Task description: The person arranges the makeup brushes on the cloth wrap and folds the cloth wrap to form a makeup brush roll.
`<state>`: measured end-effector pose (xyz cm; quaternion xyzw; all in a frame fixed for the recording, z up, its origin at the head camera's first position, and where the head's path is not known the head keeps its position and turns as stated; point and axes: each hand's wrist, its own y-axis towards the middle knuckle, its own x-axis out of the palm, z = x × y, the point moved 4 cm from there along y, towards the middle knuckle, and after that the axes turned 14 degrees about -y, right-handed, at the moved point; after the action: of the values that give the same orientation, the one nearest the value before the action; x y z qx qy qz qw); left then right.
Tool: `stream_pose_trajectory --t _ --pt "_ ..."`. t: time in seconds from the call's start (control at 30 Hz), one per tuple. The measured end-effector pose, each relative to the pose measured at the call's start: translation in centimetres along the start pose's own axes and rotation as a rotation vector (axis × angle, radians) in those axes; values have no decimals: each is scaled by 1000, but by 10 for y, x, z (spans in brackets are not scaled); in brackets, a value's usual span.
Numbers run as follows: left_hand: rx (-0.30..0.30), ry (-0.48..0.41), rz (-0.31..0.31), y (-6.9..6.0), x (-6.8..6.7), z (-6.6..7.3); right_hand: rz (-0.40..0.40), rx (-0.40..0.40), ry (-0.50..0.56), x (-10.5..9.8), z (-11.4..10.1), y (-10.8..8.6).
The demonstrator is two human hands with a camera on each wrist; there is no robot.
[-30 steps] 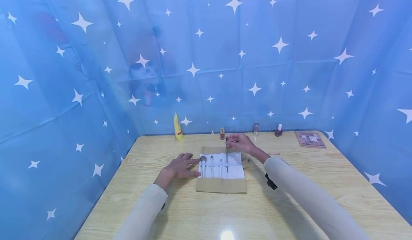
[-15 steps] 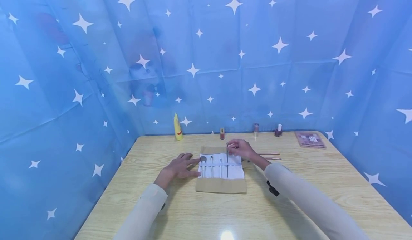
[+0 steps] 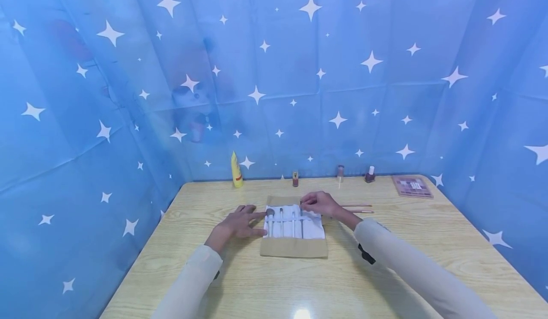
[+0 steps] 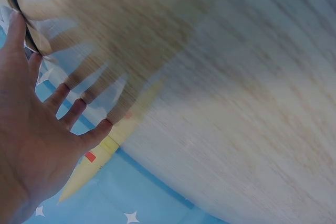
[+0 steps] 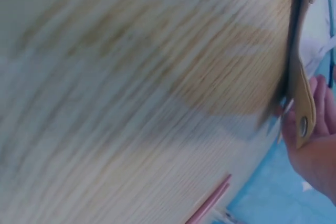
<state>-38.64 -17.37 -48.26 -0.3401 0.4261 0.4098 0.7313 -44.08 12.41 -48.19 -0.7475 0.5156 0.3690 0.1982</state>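
A tan brush roll (image 3: 294, 248) with a white lining lies unfolded on the table. Under its elastic band sit a fluffy makeup brush (image 3: 270, 223) and two slimmer pale-handled brushes, one a small brush (image 3: 281, 224). My right hand (image 3: 320, 204) pinches the top of a thin dark makeup brush (image 3: 301, 227), whose handle runs down under the band to the right of the others. Fingers spread, my left hand (image 3: 239, 222) rests at the roll's left edge. In the right wrist view, the roll's strap (image 5: 303, 111) with a metal snap partly covers my right hand (image 5: 315, 150).
Two thin pinkish sticks (image 3: 361, 211) lie right of the roll. Along the back edge stand a yellow tube (image 3: 237, 171), a small brown bottle (image 3: 295, 179), a pinkish bottle (image 3: 340, 173) and a dark nail polish bottle (image 3: 370, 174). A makeup palette (image 3: 412, 187) lies back right.
My right hand has come down toward the roll, sliding the dark brush lower under the band. The two pinkish sticks show more fully behind my wrist. My left hand has stayed in place.
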Motion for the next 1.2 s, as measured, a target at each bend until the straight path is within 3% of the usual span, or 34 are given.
stream_pose_trajectory --t 0.17,0.43,0.83,1.2 --pt "-8 -11 3 -1 -1 2 -23 -31 -62 -1 0 -5" --pt "3 -6 7 -2 -3 4 -35 -167 -67 -3 1 -10" --pt "4 -11 13 1 1 -1 -52 -97 -101 3 9 -10" --pt "8 -11 15 -1 1 1 -24 -186 -126 -15 11 -20"
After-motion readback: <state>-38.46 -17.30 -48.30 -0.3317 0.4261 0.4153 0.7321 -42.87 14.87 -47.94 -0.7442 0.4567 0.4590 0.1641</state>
